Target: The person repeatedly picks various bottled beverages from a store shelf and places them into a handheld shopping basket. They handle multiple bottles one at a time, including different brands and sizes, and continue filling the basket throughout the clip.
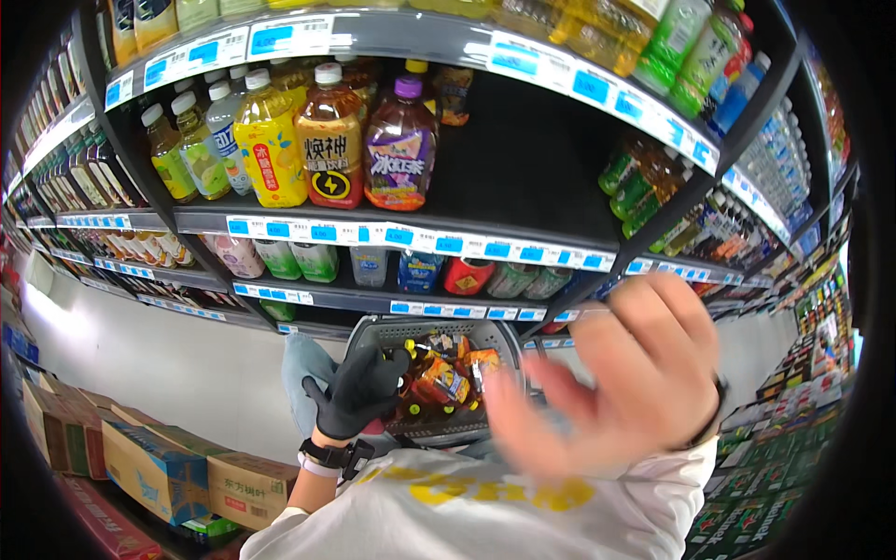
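Observation:
My left hand (355, 392), in a black glove, hangs over the near left side of a grey plastic basket (373, 329). Its fingers are spread apart, and whether they touch a bottle is hard to see. Inside the basket lie several dark tea bottles (441, 381) with orange labels and yellow caps. My bare right hand (616, 373) is raised in front of me, right of the basket, smeared by motion. Its fingers look curled with the thumb apart; no object shows in it. On the shelf ahead, a purple-capped tea bottle (401, 149) stands beside a brown drink bottle (329, 140).
A dark shelf (523, 177) with price strips spans the front, with yellow-labelled bottles (271, 145) at left and green-labelled bottles (639, 182) at right. Cardboard boxes (154, 467) line the lower left; green drink packs (756, 476) are stacked lower right. Grey floor (187, 359) shows at left.

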`<state>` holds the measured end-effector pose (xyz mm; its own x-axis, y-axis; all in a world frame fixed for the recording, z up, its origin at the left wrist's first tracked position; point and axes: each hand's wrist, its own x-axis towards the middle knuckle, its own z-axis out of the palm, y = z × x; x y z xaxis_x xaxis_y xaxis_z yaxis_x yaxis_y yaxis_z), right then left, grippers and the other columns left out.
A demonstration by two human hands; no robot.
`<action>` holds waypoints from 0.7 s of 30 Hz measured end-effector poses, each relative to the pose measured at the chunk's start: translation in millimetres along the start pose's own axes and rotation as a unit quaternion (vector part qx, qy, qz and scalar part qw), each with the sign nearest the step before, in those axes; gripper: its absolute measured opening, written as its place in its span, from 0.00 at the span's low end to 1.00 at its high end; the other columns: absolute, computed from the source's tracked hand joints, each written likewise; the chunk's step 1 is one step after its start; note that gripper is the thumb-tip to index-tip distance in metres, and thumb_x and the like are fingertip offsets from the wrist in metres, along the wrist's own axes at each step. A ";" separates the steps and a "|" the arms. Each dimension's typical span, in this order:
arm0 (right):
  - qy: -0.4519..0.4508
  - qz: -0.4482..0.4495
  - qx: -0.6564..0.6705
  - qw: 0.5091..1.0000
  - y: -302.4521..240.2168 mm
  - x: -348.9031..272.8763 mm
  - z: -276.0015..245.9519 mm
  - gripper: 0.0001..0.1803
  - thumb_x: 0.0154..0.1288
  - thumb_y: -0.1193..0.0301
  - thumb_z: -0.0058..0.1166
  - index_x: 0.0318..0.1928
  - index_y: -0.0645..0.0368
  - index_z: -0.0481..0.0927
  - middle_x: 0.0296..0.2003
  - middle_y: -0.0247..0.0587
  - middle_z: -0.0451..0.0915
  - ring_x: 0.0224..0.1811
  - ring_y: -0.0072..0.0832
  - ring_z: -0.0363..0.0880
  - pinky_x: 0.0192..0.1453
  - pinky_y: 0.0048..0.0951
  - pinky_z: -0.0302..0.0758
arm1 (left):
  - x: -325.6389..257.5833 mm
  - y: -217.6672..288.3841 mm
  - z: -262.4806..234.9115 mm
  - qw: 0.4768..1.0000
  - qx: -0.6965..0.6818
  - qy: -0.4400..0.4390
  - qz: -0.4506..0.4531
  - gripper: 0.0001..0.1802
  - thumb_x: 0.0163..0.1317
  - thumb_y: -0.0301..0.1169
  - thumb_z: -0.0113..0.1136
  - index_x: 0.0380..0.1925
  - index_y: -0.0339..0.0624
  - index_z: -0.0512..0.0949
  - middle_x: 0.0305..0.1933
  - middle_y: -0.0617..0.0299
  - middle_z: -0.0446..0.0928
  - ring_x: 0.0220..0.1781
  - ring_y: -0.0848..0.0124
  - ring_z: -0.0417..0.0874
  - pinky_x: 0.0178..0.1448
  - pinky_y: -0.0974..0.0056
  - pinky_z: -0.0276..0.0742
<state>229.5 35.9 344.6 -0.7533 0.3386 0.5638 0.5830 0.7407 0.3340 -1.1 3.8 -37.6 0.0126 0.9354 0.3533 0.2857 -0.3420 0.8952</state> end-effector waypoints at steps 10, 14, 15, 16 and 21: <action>-0.249 0.089 -0.067 0.962 217.0 91.2 239.4 0.27 0.58 0.65 0.61 0.58 0.55 0.74 0.56 0.54 0.75 0.57 0.56 0.74 0.63 0.46 0.70 | 45.5 45.5 -25.6 0.991 -0.130 0.012 -0.013 0.42 0.51 0.27 0.73 0.66 0.38 0.66 0.66 0.55 0.70 0.66 0.65 0.71 0.71 0.59 0.62; -0.076 0.149 -0.113 0.979 268.1 134.6 305.9 0.23 0.65 0.68 0.51 0.60 0.59 0.74 0.61 0.58 0.72 0.66 0.52 0.67 0.69 0.47 0.64 | 47.5 52.7 -40.5 0.989 -0.138 0.041 -0.015 0.39 0.52 0.28 0.72 0.66 0.39 0.67 0.66 0.56 0.70 0.66 0.65 0.71 0.71 0.58 0.61; -0.079 0.181 -0.116 0.973 277.8 142.8 318.1 0.23 0.65 0.68 0.51 0.60 0.59 0.74 0.61 0.58 0.72 0.66 0.52 0.67 0.69 0.47 0.64 | 47.3 54.3 -43.9 0.989 -0.139 0.048 -0.018 0.39 0.53 0.29 0.71 0.65 0.39 0.67 0.66 0.56 0.70 0.66 0.66 0.71 0.72 0.58 0.61; -0.080 0.209 -0.120 0.967 286.4 149.8 329.2 0.23 0.65 0.68 0.51 0.60 0.59 0.74 0.61 0.58 0.72 0.66 0.52 0.67 0.69 0.47 0.64 | 48.4 54.4 -49.2 0.988 -0.141 0.053 -0.019 0.38 0.53 0.29 0.71 0.65 0.39 0.67 0.66 0.56 0.70 0.66 0.66 0.71 0.72 0.58 0.61; -0.115 0.312 -0.128 0.934 312.4 160.0 367.4 0.23 0.65 0.67 0.52 0.61 0.60 0.74 0.61 0.58 0.72 0.65 0.52 0.67 0.69 0.47 0.64 | 46.2 60.9 -61.9 0.986 -0.145 0.072 -0.039 0.35 0.56 0.31 0.69 0.64 0.41 0.68 0.66 0.57 0.70 0.66 0.67 0.71 0.72 0.58 0.60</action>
<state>179.2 534.7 261.6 -0.2711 0.7962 0.5410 0.9620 0.2045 0.1810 -42.4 20.7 50.0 -0.1399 0.9447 0.2967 -0.0059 -0.3005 0.9538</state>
